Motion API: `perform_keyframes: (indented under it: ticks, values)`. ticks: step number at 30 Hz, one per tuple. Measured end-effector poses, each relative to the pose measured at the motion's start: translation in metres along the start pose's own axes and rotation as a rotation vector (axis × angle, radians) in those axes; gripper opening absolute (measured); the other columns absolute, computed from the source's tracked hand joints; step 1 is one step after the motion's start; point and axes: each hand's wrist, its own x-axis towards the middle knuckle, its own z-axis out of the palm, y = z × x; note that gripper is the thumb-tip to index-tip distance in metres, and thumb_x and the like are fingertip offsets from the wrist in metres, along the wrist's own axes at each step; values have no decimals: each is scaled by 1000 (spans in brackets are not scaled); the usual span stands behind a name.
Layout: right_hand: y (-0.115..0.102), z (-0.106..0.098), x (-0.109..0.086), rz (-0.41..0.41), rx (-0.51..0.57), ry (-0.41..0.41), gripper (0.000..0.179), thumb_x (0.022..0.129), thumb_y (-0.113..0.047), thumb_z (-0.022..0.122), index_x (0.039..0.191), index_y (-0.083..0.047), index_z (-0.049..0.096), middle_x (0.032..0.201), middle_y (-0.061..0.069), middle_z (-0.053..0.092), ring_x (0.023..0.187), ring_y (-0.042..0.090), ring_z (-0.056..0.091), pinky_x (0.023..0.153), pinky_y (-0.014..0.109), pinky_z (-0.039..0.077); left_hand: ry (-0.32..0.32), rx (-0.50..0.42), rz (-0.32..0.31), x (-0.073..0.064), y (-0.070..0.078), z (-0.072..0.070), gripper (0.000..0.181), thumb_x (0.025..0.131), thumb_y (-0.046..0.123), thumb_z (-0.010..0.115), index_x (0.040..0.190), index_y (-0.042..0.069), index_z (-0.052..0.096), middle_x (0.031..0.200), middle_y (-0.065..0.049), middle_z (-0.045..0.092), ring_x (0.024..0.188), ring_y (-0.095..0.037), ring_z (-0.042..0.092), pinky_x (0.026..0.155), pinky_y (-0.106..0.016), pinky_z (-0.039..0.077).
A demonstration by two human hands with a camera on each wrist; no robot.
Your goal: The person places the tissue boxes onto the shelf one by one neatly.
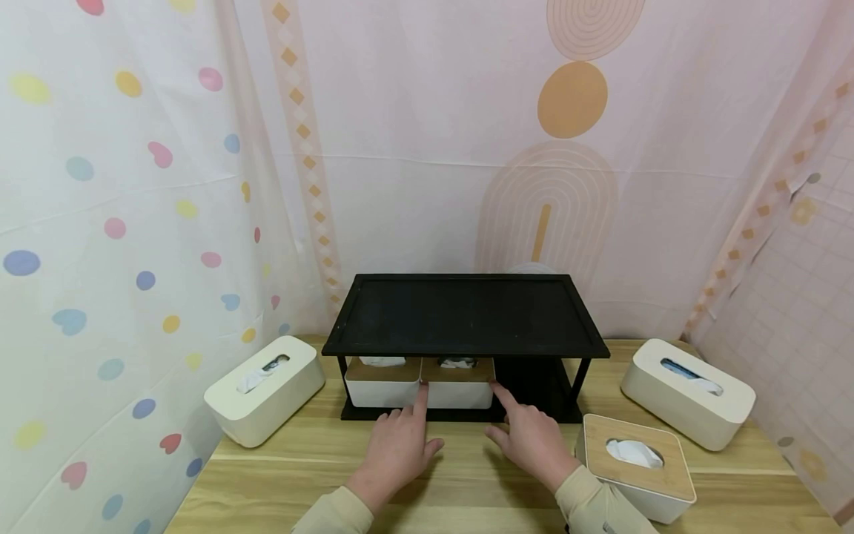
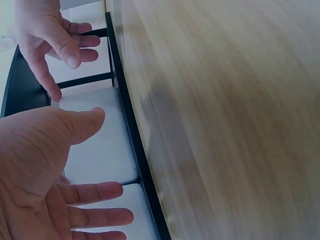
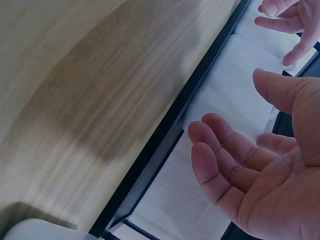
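Note:
Two white tissue boxes with wood-look lids stand side by side on the lower level of a black two-tier shelf (image 1: 460, 315): a left tissue box (image 1: 382, 394) and a middle tissue box (image 1: 459, 396). With its index finger stretched out, my left hand (image 1: 398, 446) touches the middle box near its upper left front corner. The right hand (image 1: 531, 439) points its index finger at that box's upper right front corner, fingertip right at the edge. In the right wrist view, the other fingers of the right hand (image 3: 265, 170) are loosely bent and hold nothing.
Right of the middle box is the shelf's bare black base. A wood-lidded tissue box (image 1: 640, 482) stands beside my right forearm. One long cream tissue box (image 1: 267, 393) lies at the table's left, another cream tissue box (image 1: 687, 397) at its right. Patterned curtains (image 1: 414, 148) hang behind.

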Motion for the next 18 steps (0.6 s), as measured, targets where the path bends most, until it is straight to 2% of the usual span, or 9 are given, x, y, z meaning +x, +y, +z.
perform_keyframes:
  ticks: [9, 18]
  values:
    - [1, 2, 0, -2, 1, 6, 70, 93, -30, 85, 155, -14, 55, 85, 4, 78, 59, 13, 63, 48, 31, 45, 1, 5, -4, 0, -1, 1, 97, 87, 50, 87, 158, 1, 41, 95, -10, 77, 79, -29, 72, 67, -43, 53]
    - [1, 2, -1, 2, 10, -6, 74, 93, -31, 85, 157, -16, 52, 80, 0, 74, 54, 9, 55, 47, 30, 41, -1, -9, -6, 0, -1, 2, 98, 88, 50, 87, 158, 0, 39, 94, -11, 76, 78, -29, 71, 66, -43, 54]
